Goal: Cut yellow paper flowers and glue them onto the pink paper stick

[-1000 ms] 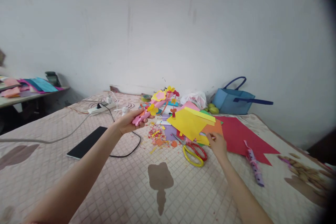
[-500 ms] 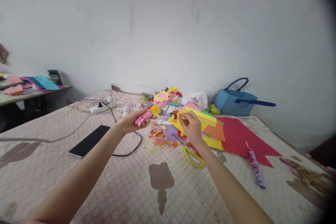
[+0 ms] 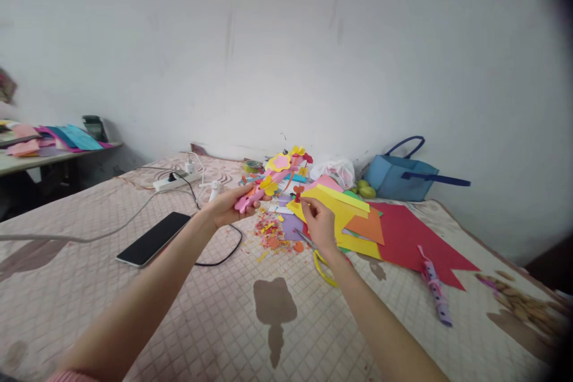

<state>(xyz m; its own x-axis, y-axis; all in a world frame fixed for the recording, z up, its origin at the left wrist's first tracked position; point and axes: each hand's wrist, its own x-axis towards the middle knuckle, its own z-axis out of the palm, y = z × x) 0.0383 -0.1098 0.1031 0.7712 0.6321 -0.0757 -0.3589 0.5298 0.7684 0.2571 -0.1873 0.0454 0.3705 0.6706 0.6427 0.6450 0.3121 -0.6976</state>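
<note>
My left hand [image 3: 227, 208] is closed around a pink paper craft [image 3: 280, 163] trimmed with yellow and pink flower cut-outs, tilted up and away to the right. From its far end hang small pieces, among them a red-orange paper cut-out [image 3: 298, 190]. At the lower part of that hanging strand, the thumb and fingers of my right hand [image 3: 321, 224] are pinched together; what lies between the fingertips is too small to make out. Yellow-handled scissors [image 3: 323, 268] lie under my right wrist, partly covered by it.
Yellow sheets [image 3: 347, 215] and a large red sheet [image 3: 412, 233] lie on the right. Paper scraps [image 3: 271, 230] are scattered mid-table. A black-screened tablet [image 3: 154, 239], power strip [image 3: 176, 180], blue bag [image 3: 400, 176], purple rolled paper [image 3: 436, 295] and peanut-like pile [image 3: 523, 304] surround my arms.
My right hand has shifted slightly left and down beside the hanging strand, covering more of the scissors. My left hand and the pink craft have moved a little to the right.
</note>
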